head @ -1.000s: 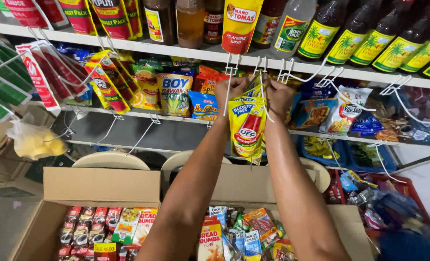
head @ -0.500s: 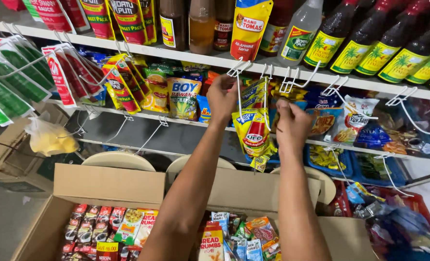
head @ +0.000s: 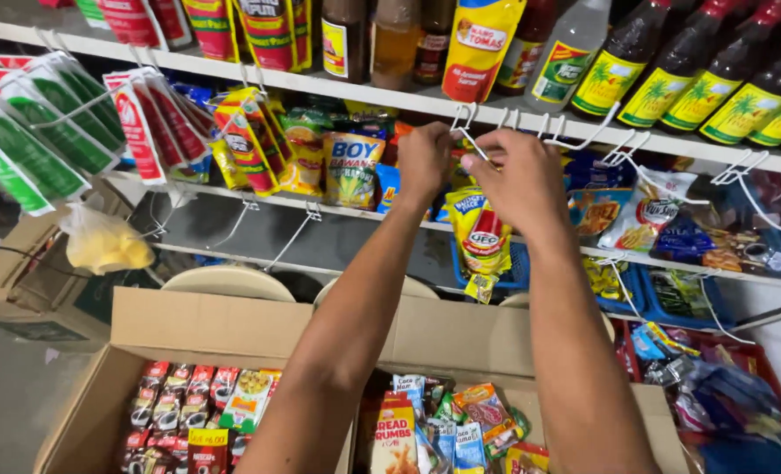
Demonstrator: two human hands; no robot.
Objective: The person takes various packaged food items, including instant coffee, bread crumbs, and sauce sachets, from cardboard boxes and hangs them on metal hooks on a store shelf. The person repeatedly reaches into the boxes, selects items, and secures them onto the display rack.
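At the far left, green-and-white sachets point(head: 21, 145) hang on pegs, half cut off by the frame edge. Lower left, an open brown cardboard box point(head: 206, 326) holds packets, partly hidden behind the forearms. At centre the left hand point(head: 424, 161) is curled shut beside the white wire hook point(head: 471, 123), its fingertips hidden. Touching it, the right hand point(head: 520, 184) pinches that hook, covering the top of the hanging yellow-and-red sauce pouches point(head: 482, 235).

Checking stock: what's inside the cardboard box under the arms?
The cardboard box holds rows of dark sachets at left and mixed snack packets at right. The forearms hide the middle.
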